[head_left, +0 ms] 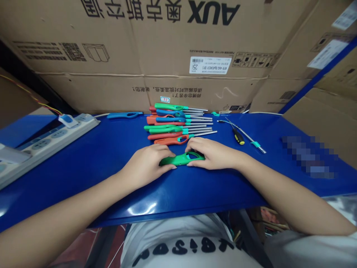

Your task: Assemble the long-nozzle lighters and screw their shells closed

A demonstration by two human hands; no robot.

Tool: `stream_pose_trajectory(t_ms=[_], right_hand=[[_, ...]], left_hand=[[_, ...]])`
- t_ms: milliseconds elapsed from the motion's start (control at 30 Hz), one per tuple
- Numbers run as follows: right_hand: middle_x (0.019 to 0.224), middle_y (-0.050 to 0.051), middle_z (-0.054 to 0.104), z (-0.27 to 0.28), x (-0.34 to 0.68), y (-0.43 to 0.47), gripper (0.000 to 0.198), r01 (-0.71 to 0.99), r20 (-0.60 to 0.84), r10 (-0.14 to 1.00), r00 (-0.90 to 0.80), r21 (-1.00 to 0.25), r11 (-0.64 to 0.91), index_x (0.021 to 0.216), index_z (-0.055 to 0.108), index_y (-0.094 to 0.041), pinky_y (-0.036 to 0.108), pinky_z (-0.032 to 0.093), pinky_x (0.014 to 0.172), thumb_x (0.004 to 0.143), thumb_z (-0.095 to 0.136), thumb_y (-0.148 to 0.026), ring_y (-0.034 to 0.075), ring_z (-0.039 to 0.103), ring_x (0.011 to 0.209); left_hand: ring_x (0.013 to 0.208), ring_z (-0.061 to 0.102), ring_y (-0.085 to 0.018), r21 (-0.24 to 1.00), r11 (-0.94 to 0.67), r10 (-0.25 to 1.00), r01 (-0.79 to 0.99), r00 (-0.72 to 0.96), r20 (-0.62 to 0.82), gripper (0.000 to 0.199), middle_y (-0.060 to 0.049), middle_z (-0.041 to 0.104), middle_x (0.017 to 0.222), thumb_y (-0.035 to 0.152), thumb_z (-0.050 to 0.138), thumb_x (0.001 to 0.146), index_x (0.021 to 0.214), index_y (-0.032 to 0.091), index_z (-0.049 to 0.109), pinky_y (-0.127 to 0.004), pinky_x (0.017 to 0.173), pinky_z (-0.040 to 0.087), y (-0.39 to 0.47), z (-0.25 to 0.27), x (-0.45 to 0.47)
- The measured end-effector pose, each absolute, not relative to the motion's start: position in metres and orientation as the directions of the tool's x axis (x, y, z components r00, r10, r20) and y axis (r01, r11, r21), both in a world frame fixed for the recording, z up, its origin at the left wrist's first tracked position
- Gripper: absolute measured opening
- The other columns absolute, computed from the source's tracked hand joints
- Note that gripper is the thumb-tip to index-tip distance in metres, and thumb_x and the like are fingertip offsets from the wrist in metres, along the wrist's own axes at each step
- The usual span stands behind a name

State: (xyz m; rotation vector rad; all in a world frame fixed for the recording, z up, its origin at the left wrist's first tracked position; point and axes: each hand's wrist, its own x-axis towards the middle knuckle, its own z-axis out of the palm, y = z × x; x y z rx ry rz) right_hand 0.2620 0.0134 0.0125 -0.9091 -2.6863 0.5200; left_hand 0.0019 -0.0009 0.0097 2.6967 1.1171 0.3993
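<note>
A green lighter handle lies across the front middle of the blue table, with no metal tube showing on it. My left hand grips its left end between thumb and fingers. On the right end, around the trigger opening, my right hand is closed. Just beyond my hands is a row of long-necked lighters in green, blue, red and orange, their metal tubes pointing right. The nearest is an orange lighter. A blue handle lies apart at the back left.
A black-and-yellow screwdriver and a loose metal lighter tube with a teal part lie at the right. A white power strip runs along the left. A large cardboard box walls off the back of the blue table.
</note>
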Motion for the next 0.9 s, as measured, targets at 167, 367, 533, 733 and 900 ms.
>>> stream_pose_trajectory(t_ms=[167,367,533,733,900], right_hand=[[0.105,0.008,0.063,0.012,0.26,0.013,0.03,0.541,0.115,0.644,-0.756,-0.443,0.714,0.104,0.06,-0.018,0.033,0.048,0.083,0.086,0.074,-0.037,0.022,0.059,0.097],[0.107,0.008,0.065,0.017,0.258,0.008,0.027,0.603,0.069,0.656,-0.751,-0.334,0.725,0.107,0.064,-0.017,0.033,0.047,0.079,0.087,0.071,-0.032,0.023,0.061,0.096],[0.108,0.008,0.068,0.022,0.267,0.012,0.027,0.622,0.057,0.648,-0.76,-0.224,0.75,0.112,0.068,-0.017,0.03,0.046,0.074,0.085,0.065,-0.022,0.022,0.065,0.093],[0.094,0.009,0.073,0.022,0.277,0.019,0.025,0.6,0.114,0.604,-0.789,-0.072,0.797,0.1,0.074,-0.017,0.031,0.044,0.073,0.096,0.057,-0.035,0.021,0.066,0.085],[0.093,0.009,0.073,0.02,0.276,0.019,0.026,0.587,0.136,0.588,-0.797,-0.05,0.808,0.099,0.075,-0.017,0.032,0.044,0.073,0.097,0.056,-0.035,0.022,0.067,0.084]], left_hand=[[0.102,0.07,-0.025,0.25,-0.715,0.697,0.652,0.694,0.182,0.021,-0.004,0.075,0.104,0.034,0.073,0.089,0.106,0.022,0.073,-0.032,0.084,0.054,-0.002,0.009,0.002],[0.098,0.07,-0.026,0.112,-0.728,0.685,0.676,0.709,0.168,0.02,-0.006,0.074,0.101,0.026,0.068,0.088,0.107,0.02,0.072,-0.033,0.079,0.055,-0.009,0.011,0.006],[0.101,0.07,-0.027,0.05,-0.725,0.683,0.687,0.708,0.179,0.027,-0.007,0.074,0.108,0.023,0.066,0.087,0.113,0.019,0.071,-0.034,0.08,0.057,-0.007,0.008,0.005],[0.101,0.071,-0.025,0.052,-0.746,0.654,0.664,0.716,0.244,0.025,-0.005,0.075,0.108,0.034,0.054,0.1,0.112,0.021,0.071,-0.033,0.08,0.056,0.001,0.003,0.0],[0.103,0.071,-0.025,0.068,-0.747,0.652,0.661,0.71,0.268,0.027,-0.006,0.076,0.11,0.035,0.054,0.1,0.115,0.02,0.07,-0.032,0.083,0.056,0.003,0.002,-0.001]])
